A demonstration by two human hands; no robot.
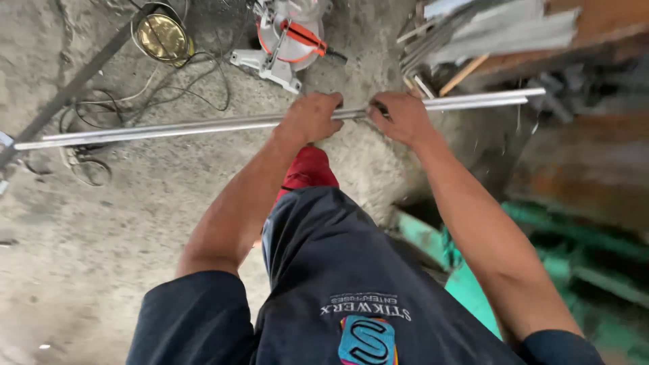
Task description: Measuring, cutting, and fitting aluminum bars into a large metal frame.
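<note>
Dark shirt (351,284) close below. Left hand (312,116) and right hand (404,118) each wrap tight around a long metal bar (169,128), held level above the concrete floor (101,230). Orange-and-white saw (287,37) lies just beyond.

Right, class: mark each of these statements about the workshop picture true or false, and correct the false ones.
1. Both hands grip one long metal bar. True: the left hand and right hand hold the metal bar close together.
2. The bar stands upright. False: it lies roughly level across the view.
3. An orange and grey power saw sits on the ground beyond the hands. True.
4. The floor is tiled white. False: the floor is rough grey concrete.
5. Loose cables lie near the bar's left end. True.
</note>
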